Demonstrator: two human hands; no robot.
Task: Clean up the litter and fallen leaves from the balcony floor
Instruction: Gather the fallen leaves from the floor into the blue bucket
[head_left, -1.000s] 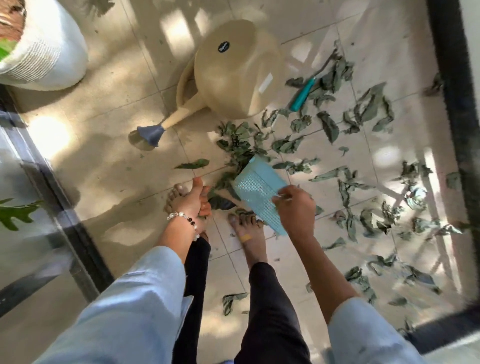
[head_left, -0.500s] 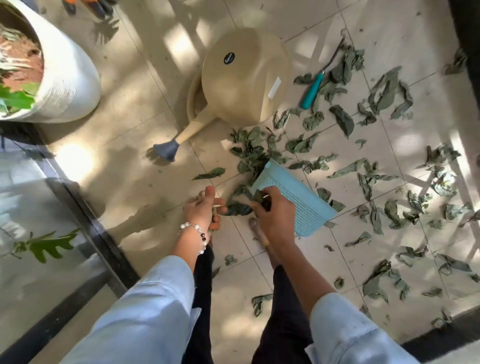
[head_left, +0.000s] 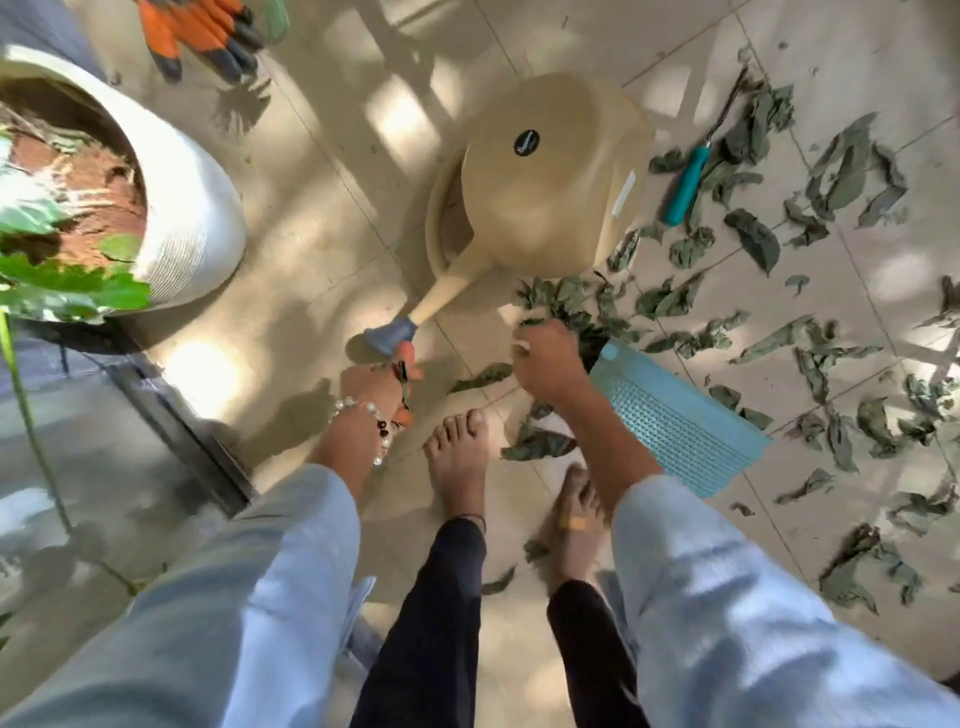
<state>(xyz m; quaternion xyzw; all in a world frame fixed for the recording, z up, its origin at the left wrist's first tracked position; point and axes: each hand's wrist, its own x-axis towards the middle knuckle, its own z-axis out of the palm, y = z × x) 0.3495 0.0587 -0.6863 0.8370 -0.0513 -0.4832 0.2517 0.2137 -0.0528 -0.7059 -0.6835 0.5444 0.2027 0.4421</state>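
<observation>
Dry green leaves (head_left: 831, 332) lie scattered over the tiled balcony floor, thickest to the right. A heap of them (head_left: 566, 301) sits by the watering can. My right hand (head_left: 550, 364) reaches into that heap with its fingers curled round a bunch of leaves. My left hand (head_left: 376, 387), with a bead bracelet on the wrist, pinches a dark leaf (head_left: 401, 375) near the can's spout. A light blue perforated tray (head_left: 675, 431) lies flat on the floor just right of my right forearm, with neither hand on it.
A beige watering can (head_left: 540, 176) stands ahead, its spout (head_left: 392, 335) pointing at my left hand. A teal-handled tool (head_left: 685, 187) lies among the leaves. A white planter (head_left: 187, 208) and orange gloves (head_left: 197, 31) are at upper left. A dark door track (head_left: 176, 410) runs along the left. My bare feet (head_left: 457, 457) are below the hands.
My right hand let go of the blue tray, which now lies on the floor, and moved forward into the leaf heap. My left hand moved toward the spout with a leaf.
</observation>
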